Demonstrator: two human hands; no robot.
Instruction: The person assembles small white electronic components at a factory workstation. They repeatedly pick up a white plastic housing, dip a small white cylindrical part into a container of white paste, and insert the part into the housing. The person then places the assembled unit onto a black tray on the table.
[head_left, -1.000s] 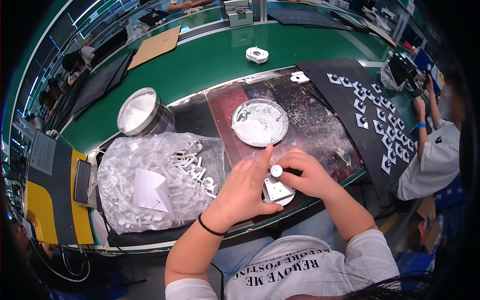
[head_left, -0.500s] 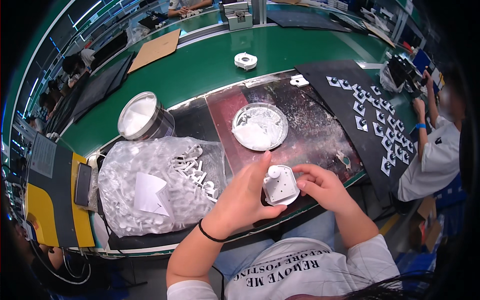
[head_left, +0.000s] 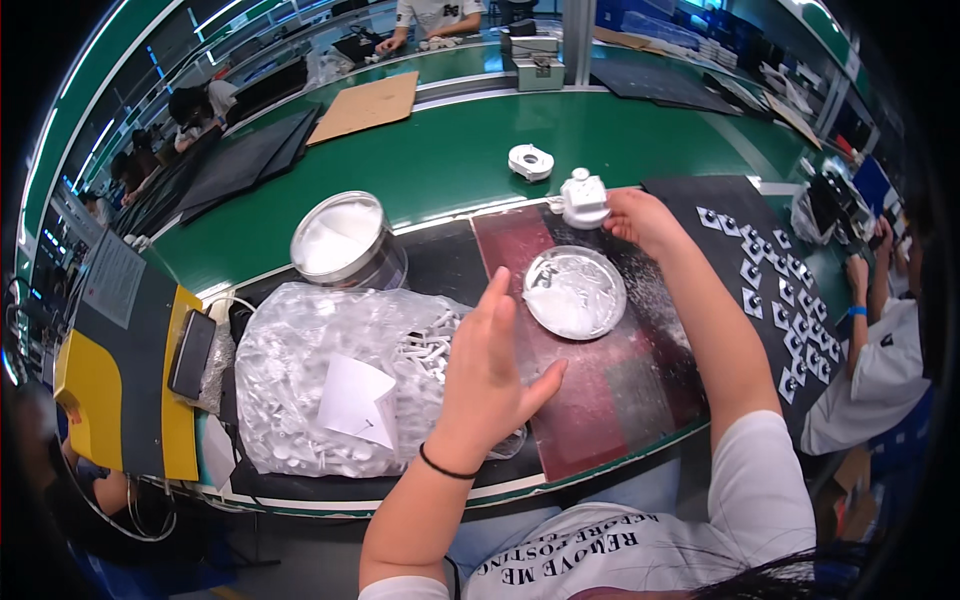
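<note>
My right hand (head_left: 642, 221) reaches out to the far side of the mat and grips the edge of a white plastic housing (head_left: 583, 203) with a round knob on top. Nothing is in my left hand (head_left: 492, 372), which hangs over the near part of the mat with thumb and fingers apart. Between my hands lies a shallow round dish (head_left: 606, 322) with a smeared white paste in it. A white ring-shaped part (head_left: 530, 162) rests on the green table beyond the housing.
Left of my left hand lies a clear bag (head_left: 290, 400) of small white parts. Behind it a tub (head_left: 385, 265) of white paste stands tilted. A yellow and grey machine (head_left: 125, 370) is at far left. Several small parts cover a black board (head_left: 715, 245) at right, near a co-worker (head_left: 870, 350).
My right hand has carried the white housing away from my body to the far side of the dish. My left hand has let go of it. The view has shifted a little.
</note>
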